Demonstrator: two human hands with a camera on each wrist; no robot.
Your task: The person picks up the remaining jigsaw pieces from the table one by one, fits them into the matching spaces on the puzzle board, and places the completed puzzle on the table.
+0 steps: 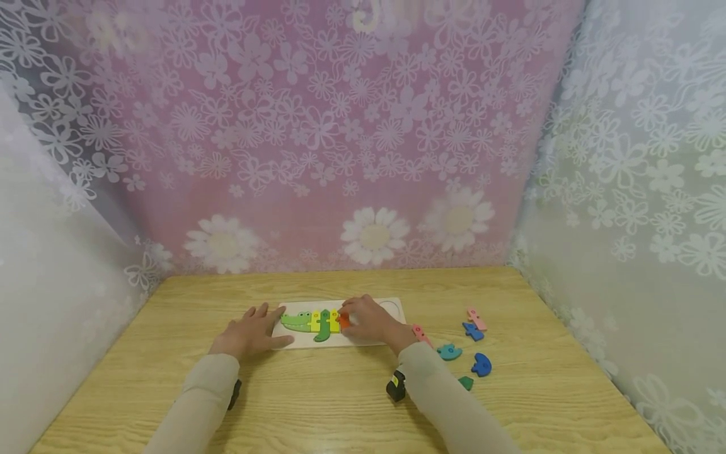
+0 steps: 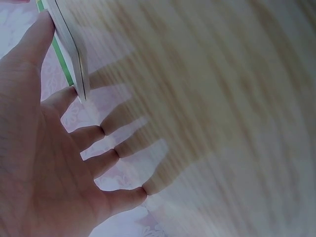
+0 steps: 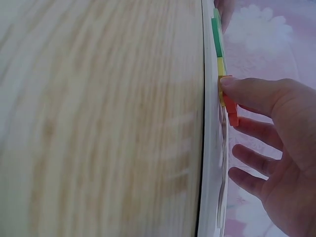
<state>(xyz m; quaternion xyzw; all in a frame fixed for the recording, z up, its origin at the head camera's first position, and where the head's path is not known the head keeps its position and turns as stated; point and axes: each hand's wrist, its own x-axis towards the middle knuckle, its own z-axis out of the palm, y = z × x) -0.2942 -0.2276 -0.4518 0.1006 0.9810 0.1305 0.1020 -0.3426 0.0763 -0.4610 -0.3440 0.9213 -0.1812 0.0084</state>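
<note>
A pale wooden puzzle board [image 1: 303, 306] lies on the table with a green crocodile head [image 1: 295, 321] and yellow and green body pieces [image 1: 324, 320] in it. My left hand [image 1: 244, 334] is at the board's left end with fingers spread; in the left wrist view its thumb and index finger touch the board's edge. Over the board's right half, my right hand [image 1: 368, 320] pinches an orange-red puzzle piece [image 3: 230, 106] between thumb and fingers. That piece is right beside the last yellow one [image 3: 220, 66] and looks slightly raised in the right wrist view.
Loose puzzle pieces lie right of the board: pink [image 1: 476, 318], blue [image 1: 473, 331], teal [image 1: 450, 352], dark blue [image 1: 482, 364] and green [image 1: 466, 383]. Another pink piece [image 1: 421, 335] is partly hidden by the right wrist. Flowered curtains [image 1: 351, 157] surround the wooden table [image 1: 306, 403].
</note>
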